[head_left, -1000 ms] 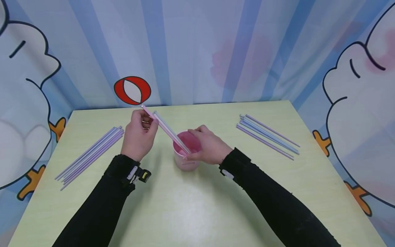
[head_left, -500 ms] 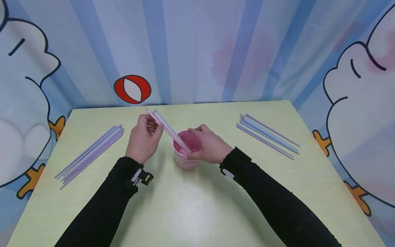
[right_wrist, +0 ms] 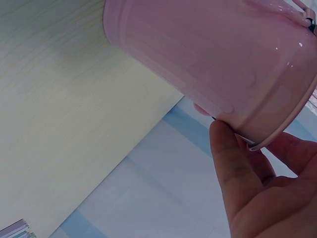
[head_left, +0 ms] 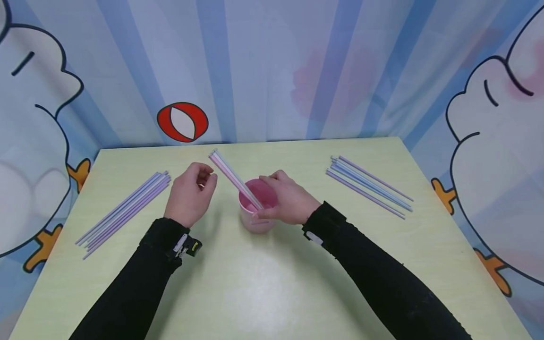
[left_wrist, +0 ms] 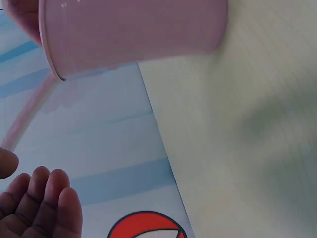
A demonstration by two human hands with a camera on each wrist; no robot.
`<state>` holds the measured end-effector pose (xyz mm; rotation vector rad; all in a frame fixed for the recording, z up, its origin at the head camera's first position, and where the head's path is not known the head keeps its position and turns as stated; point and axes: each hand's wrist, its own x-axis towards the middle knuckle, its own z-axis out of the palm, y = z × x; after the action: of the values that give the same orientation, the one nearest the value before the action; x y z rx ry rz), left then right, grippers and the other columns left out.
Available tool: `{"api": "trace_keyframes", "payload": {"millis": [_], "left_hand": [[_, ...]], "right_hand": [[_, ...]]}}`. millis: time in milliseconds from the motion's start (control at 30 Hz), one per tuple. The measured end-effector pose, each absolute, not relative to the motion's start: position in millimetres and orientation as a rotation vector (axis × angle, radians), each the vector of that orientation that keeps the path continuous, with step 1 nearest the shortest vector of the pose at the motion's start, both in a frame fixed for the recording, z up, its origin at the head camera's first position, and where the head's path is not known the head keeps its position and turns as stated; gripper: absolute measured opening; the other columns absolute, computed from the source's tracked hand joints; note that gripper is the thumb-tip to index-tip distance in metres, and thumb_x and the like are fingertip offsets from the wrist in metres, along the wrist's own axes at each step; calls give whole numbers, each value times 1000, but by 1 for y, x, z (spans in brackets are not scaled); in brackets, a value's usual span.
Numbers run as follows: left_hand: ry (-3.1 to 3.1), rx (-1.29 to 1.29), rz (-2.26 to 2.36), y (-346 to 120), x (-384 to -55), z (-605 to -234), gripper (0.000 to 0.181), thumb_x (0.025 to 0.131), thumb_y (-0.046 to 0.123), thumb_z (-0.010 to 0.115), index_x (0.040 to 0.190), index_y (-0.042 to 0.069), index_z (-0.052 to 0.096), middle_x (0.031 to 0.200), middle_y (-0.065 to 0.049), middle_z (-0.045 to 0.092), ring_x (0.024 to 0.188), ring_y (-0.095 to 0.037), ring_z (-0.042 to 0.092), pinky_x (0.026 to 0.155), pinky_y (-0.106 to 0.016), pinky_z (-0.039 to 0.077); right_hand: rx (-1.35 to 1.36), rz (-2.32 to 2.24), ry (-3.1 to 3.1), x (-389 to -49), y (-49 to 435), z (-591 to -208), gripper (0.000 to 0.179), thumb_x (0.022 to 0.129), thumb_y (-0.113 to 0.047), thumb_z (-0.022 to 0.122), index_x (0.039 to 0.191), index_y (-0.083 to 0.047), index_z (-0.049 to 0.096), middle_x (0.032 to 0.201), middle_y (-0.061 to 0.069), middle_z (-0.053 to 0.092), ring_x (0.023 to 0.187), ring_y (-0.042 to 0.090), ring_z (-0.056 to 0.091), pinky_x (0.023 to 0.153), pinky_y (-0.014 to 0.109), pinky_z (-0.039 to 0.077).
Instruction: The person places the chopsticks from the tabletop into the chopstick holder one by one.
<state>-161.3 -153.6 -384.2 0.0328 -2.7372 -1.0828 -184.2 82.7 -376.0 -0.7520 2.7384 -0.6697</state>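
Left fingers [left_wrist: 54, 191] have released straws [head_left: 236, 179] in one cup [head_left: 255, 225] between two bundles [head_left: 124, 213].

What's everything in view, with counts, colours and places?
Cup: one, pink, mid-table.
Straws in cup: overlapped, uncountable; pink and pale blue, leaning left.
Left straws: too bunched to count, purplish, on table's left.
Right straws: several, blue and purple, on table's right.
Table: one, pale yellow, under the cup.
Backdrop: one, blue-striped, behind table.
Printed ball: one, red and white, on backdrop.
Cartoon figures: two, white, at the sides.
Sleeves: two, black, on arms.
Left grip: one, beside cup, holding nothing.
Right grip: one, holding cup's rim.
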Motion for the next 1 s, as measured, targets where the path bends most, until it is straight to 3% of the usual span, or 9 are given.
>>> {"api": "trace_keyframes", "payload": {"millis": [233,533,800,1000], "left_hand": [[-2861,13,-723,-194,-166,-401,31,101,19,54,122,-4,60,105,-20,62,89,-34,56,80,-49,54],[-2976,104,-437,-246,-170,-427,36,95,13,61,123,-10,60,121,-34,54,107,-50,50,92,-64,44],[-3024,148,-325,-262,-169,-437,32,94,11,59,116,-12,62,111,-35,52,95,-50,48,80,-65,46],[-3127,186,-252,-267,-173,-444,33,96,13,56,117,-13,61,108,-35,49,92,-50,47,79,-66,46]], "right_hand": [[-742,-661,2740,-184,83,-376,90,74,-46,81,148,-9,44,124,7,47,103,17,53,88,31,54],[-723,-673,2737,-184,82,-376,91,73,-44,82,148,-9,44,124,6,47,103,17,54,88,31,55],[-728,-673,2735,-184,83,-376,92,72,-47,82,148,-10,44,124,6,47,103,17,53,86,31,55],[-720,-670,2740,-184,83,-376,92,73,-47,82,148,-10,44,124,5,47,103,16,52,86,31,55]]}}
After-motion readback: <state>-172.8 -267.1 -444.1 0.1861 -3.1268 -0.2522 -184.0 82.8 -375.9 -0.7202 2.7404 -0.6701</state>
